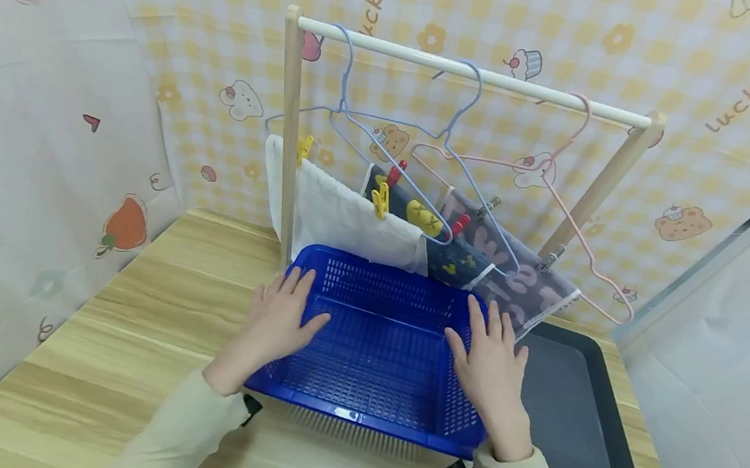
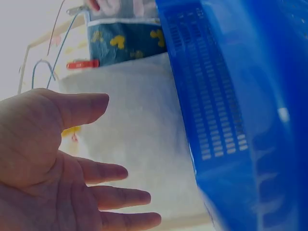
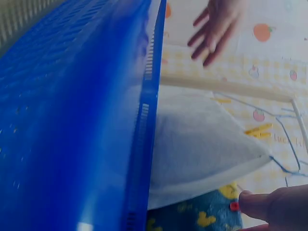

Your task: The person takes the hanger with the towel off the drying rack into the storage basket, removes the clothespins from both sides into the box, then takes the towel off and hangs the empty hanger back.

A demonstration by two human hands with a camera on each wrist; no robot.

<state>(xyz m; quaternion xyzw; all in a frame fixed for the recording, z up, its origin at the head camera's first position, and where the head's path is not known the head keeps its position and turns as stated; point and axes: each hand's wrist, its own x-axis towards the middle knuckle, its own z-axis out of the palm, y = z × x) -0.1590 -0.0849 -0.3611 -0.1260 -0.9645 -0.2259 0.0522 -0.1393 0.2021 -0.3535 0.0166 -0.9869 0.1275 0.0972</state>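
A blue plastic basket with slotted walls stands in front of me, and I see nothing inside it. My left hand is over its left side with fingers spread. In the left wrist view the left hand has its fingers straight and apart from the basket wall. Over the right side is my right hand, fingers extended and holding nothing. Only part of the right hand shows in its own wrist view. Whether either palm touches the rim cannot be made out.
Behind the basket stands a rack with two blue hangers and a pink hanger. A white cloth, a dark patterned cloth and a grey lettered cloth hang clipped there. A dark tray lies right.
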